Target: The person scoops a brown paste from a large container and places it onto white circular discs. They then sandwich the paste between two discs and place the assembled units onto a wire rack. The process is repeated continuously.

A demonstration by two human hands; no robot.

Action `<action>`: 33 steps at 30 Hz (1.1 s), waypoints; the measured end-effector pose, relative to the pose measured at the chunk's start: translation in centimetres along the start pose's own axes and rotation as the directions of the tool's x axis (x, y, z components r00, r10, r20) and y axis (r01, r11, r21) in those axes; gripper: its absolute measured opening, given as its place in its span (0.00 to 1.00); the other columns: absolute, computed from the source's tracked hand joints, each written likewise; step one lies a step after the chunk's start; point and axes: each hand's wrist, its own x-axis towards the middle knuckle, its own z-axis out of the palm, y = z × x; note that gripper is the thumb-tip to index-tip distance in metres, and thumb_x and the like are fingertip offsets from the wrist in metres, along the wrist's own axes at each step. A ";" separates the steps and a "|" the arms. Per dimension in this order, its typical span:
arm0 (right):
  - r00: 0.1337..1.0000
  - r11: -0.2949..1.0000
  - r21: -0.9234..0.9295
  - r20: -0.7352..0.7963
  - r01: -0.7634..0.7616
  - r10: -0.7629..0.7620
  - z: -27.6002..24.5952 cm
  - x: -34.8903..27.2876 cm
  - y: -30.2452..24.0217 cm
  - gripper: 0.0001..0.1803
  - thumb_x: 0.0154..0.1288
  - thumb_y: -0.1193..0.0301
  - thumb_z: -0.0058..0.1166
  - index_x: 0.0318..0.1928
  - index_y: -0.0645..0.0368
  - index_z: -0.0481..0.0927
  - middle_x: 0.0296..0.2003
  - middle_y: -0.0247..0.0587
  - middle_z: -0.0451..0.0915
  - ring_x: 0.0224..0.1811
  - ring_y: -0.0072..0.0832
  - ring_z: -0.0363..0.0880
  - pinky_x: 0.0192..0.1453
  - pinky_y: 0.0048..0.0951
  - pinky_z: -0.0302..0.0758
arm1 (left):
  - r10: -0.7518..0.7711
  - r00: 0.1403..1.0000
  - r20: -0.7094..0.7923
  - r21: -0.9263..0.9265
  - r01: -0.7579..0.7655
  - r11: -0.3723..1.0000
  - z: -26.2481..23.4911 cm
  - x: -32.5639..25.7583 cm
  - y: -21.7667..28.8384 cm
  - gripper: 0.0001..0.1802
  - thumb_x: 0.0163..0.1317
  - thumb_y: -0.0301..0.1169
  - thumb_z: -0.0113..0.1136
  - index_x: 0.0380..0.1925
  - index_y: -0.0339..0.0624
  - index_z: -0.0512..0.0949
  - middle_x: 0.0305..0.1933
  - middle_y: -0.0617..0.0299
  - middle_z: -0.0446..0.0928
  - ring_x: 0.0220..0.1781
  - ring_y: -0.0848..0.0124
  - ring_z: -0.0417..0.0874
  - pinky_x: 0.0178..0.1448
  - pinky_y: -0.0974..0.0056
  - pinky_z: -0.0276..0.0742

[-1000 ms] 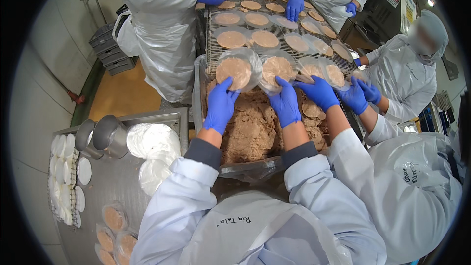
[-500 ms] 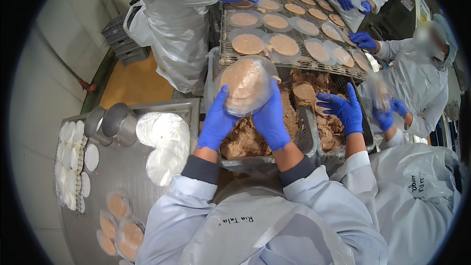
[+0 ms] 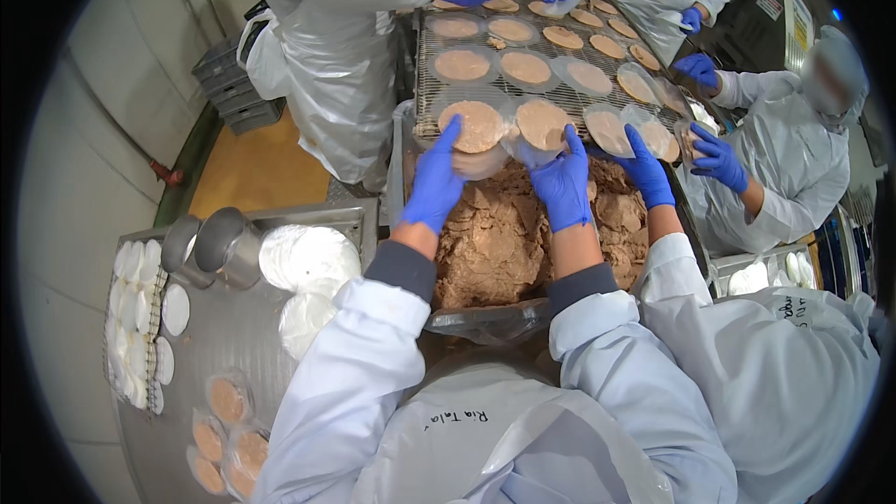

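Observation:
My left hand (image 3: 434, 185) grips a round, flat, pale pink meat patty (image 3: 476, 127) on clear film, over the near edge of the wire-mesh conveyor belt (image 3: 431, 93). Just below it, beside my left fingers, another patty (image 3: 480, 166) shows under film. My right hand (image 3: 563, 189) is closed at the lower edge of a second patty (image 3: 543, 123) on film, level with the first. Its fingertips are partly hidden. Beneath both hands a lined tub (image 3: 495, 317) holds a heap of ground meat (image 3: 495, 247).
A steel table (image 3: 271, 355) at left bears metal rings (image 3: 229, 247), white film discs (image 3: 308, 257), a wire rack (image 3: 140, 317) and several patties (image 3: 227, 399). A co-worker's hand (image 3: 649, 170) reaches in close on my right. Other gloved co-workers line the belt.
My hands have moved up from above the tub to the belt's near edge, and the film-covered patties they held together are now spread apart. Patties on the belt have shifted farther away.

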 end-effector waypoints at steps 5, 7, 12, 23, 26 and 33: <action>0.987 0.999 -0.051 0.160 0.000 0.008 -2.3 0.4 0.8 0.24 0.60 0.72 0.44 0.56 0.68 0.59 0.57 0.54 0.62 0.58 0.44 0.62 0.63 0.45 0.59 | 0.066 0.995 -0.079 0.209 -0.048 0.977 -1.8 -2.6 -0.2 0.25 0.51 0.29 0.62 0.47 0.28 0.68 0.45 0.54 0.74 0.45 0.67 0.76 0.50 0.66 0.72; 0.984 0.996 -0.016 0.154 -0.088 0.089 -3.4 -0.6 -0.6 0.25 0.59 0.75 0.44 0.57 0.71 0.58 0.57 0.56 0.61 0.59 0.46 0.61 0.64 0.44 0.57 | 0.083 0.987 -0.138 0.304 -0.038 0.952 -4.2 -6.0 2.1 0.24 0.50 0.27 0.62 0.47 0.29 0.69 0.45 0.55 0.74 0.45 0.69 0.76 0.50 0.67 0.72; 0.992 0.988 -0.098 0.041 -0.117 0.122 -9.8 0.0 -3.1 0.23 0.63 0.73 0.40 0.58 0.69 0.59 0.58 0.54 0.61 0.60 0.43 0.60 0.65 0.43 0.57 | 0.575 0.796 -0.190 0.917 -0.064 0.393 -13.9 -19.4 13.3 0.24 0.49 0.28 0.63 0.47 0.32 0.70 0.41 0.56 0.76 0.40 0.72 0.77 0.45 0.69 0.73; 0.933 0.933 -0.028 0.016 -0.359 0.360 -7.1 0.2 4.1 0.21 0.63 0.74 0.39 0.56 0.66 0.62 0.57 0.51 0.64 0.60 0.44 0.61 0.64 0.46 0.57 | 0.705 0.707 -0.044 0.873 0.370 -0.317 -24.7 -29.7 16.8 0.11 0.46 0.25 0.56 0.33 0.37 0.74 0.31 0.50 0.75 0.35 0.55 0.76 0.39 0.61 0.71; 0.972 0.968 -0.091 0.003 -0.235 0.237 -6.7 -0.6 3.6 0.21 0.63 0.71 0.41 0.56 0.65 0.63 0.56 0.51 0.65 0.60 0.43 0.61 0.65 0.48 0.56 | 0.647 0.761 -0.052 0.977 0.174 -0.125 -15.5 -22.9 14.8 0.10 0.44 0.26 0.63 0.28 0.36 0.76 0.27 0.56 0.76 0.30 0.72 0.77 0.36 0.69 0.72; 0.944 0.993 -0.092 0.327 0.069 -0.035 -2.2 -0.9 0.3 0.38 0.57 0.52 0.47 0.61 0.63 0.54 0.62 0.55 0.53 0.63 0.48 0.52 0.66 0.48 0.50 | -0.220 0.969 0.111 0.483 0.141 0.864 -1.5 -7.8 0.2 0.25 0.50 0.30 0.63 0.49 0.36 0.68 0.45 0.60 0.74 0.45 0.69 0.75 0.45 0.69 0.73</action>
